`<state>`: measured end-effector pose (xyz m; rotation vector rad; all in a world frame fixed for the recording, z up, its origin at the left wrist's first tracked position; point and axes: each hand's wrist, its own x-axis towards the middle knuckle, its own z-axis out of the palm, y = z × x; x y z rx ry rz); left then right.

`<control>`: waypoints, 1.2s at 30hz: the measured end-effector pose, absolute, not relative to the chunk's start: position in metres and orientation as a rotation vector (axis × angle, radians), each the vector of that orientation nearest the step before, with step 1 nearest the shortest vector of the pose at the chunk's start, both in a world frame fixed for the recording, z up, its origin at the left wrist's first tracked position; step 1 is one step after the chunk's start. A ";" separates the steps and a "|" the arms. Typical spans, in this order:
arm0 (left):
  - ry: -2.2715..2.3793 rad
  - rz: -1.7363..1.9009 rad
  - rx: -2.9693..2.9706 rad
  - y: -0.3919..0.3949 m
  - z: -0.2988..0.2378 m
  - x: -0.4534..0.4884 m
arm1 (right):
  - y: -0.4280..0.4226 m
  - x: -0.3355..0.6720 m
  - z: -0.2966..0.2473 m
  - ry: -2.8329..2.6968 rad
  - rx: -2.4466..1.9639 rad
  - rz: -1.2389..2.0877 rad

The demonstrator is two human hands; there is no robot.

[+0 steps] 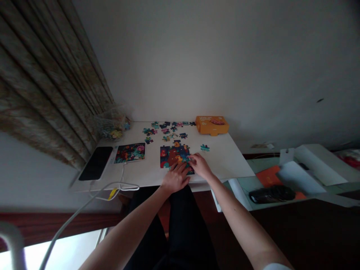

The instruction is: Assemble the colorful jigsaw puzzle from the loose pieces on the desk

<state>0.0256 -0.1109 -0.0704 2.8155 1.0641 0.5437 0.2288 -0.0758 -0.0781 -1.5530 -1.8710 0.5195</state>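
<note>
A partly joined jigsaw puzzle [172, 153] in dark blue, brown and orange lies near the front of the white table. Across its lower part rests my left hand [176, 177], open, its fingers stretched out flat on the pieces. My right hand [199, 165] is at the puzzle's right edge, with thumb and fingers pinched on a teal puzzle piece [189, 159] that they partly cover. One loose teal piece [205, 147] lies to the right of the puzzle. Behind it several loose puzzle pieces [165, 130] are scattered. The picture card [129, 153] lies on the left.
An orange puzzle box [212, 125] stands at the table's back right. On the left are a black phone [96, 163], a white cable [123, 184] and a clear-wrapped bundle [111, 125]. To the right, a lower glass shelf holds a dark bottle [271, 194] and a white open box [302, 176].
</note>
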 end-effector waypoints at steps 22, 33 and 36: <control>1.058 0.664 2.826 -0.110 -0.079 0.025 | -0.107 0.227 -0.081 -2.305 -1.493 0.161; 1.191 0.596 2.706 -0.073 -0.070 0.030 | -0.106 0.222 -0.080 -2.347 -1.547 0.186; 1.155 0.402 2.771 -0.048 -0.067 0.031 | -0.106 0.221 -0.076 -2.371 -1.563 0.175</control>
